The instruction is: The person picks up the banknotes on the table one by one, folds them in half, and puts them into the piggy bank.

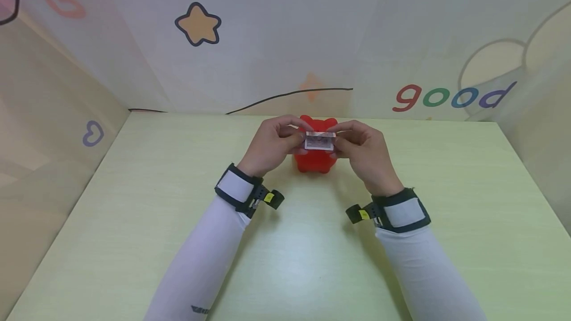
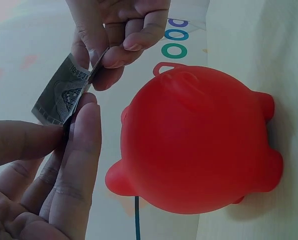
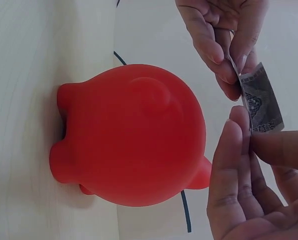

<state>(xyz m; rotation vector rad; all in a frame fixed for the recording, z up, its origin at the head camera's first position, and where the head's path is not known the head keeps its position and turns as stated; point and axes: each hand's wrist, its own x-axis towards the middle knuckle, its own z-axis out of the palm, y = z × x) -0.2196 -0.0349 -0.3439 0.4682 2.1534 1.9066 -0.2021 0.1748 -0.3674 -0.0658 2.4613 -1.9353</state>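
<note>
A folded banknote [image 1: 319, 141] is stretched between both hands, just above and in front of a red piggy bank [image 1: 315, 164]. My left hand [image 1: 271, 146] pinches one end of the note between thumb and fingers. At the opposite end, my right hand [image 1: 367, 155] pinches it the same way. The left wrist view shows the banknote [image 2: 64, 92] creased, with one flap standing out from the fold. Beside the fingers in that view is the round piggy bank [image 2: 198, 145], with its feet on the table and a curled tail. Neither hand grips the piggy bank.
The pale wooden table [image 1: 294, 261] reaches back to a wall sheet [image 1: 285, 38] printed with a star, hearts and the word "good". The piggy bank stands near the table's back edge. Both wrists wear straps with small cameras.
</note>
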